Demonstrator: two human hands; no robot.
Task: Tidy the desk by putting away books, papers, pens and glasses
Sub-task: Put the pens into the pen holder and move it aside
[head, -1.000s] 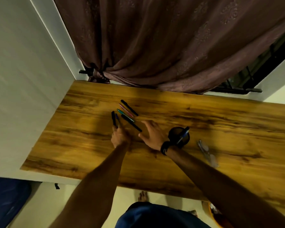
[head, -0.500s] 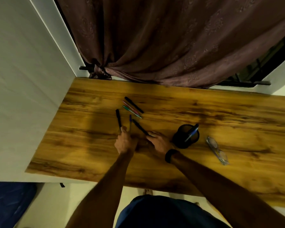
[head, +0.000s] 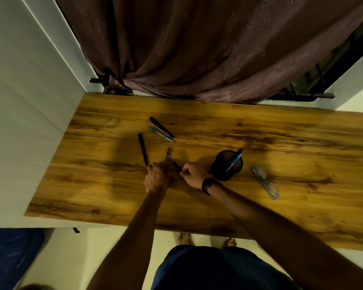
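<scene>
Hands [head: 155,178] nearer, wooden desk [head: 260,130], curtain [head: 197,49]

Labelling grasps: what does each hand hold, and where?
Left hand grips the black marker and blue pen by their near ends; right hand pinches a dark pen's near end.

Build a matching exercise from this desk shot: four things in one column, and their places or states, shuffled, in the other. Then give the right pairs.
Things
1. blue pen
2. glasses
3. black marker
4. green pen

Places or states
A. lying folded on the desk, right of the pen holder
B. standing tilted in the black mesh pen holder
C. in the small cluster of pens nearest the curtain
D. lying alone, its near end by the left hand

Pairs: 1-B, 2-A, 3-D, 4-C
</scene>
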